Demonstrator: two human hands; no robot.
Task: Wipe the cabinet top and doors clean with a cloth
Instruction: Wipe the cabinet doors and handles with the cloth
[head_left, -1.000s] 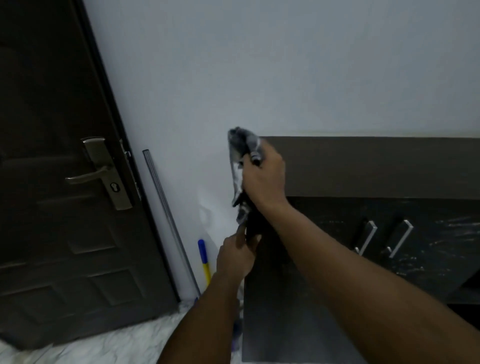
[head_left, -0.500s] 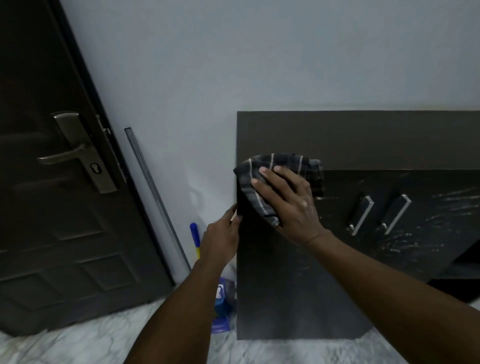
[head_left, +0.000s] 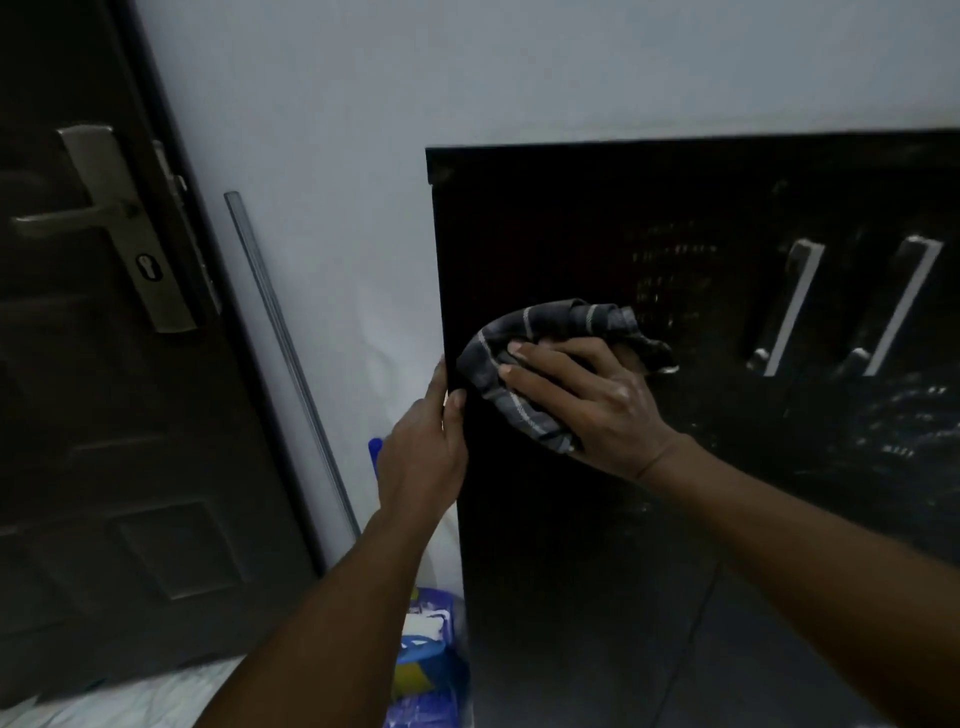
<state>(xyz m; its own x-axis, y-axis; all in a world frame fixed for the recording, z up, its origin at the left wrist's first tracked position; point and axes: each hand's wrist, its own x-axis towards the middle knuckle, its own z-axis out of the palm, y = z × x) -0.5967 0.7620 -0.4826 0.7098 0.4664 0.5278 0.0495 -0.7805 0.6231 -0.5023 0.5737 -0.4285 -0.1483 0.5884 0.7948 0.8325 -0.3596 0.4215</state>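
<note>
A dark cabinet (head_left: 571, 228) stands against the white wall, its glossy left door facing me. My right hand (head_left: 587, 400) presses a bunched grey striped cloth (head_left: 524, 338) flat on that door, near its left edge at mid height. My left hand (head_left: 423, 452) grips the door's left edge just beside the cloth, thumb on the front. Two metal bar handles (head_left: 795, 306) sit to the right of the cloth, with faint smears around them.
A dark entry door with a metal lever handle (head_left: 114, 223) fills the left. A thin clear strip (head_left: 291, 364) leans on the wall between door and cabinet. A blue and white packet (head_left: 426, 654) lies on the floor by the cabinet's corner.
The cloth came down from the cabinet's top left corner onto the door front, then slid lower. My left hand kept hold of the door's left edge. The view moved closer.
</note>
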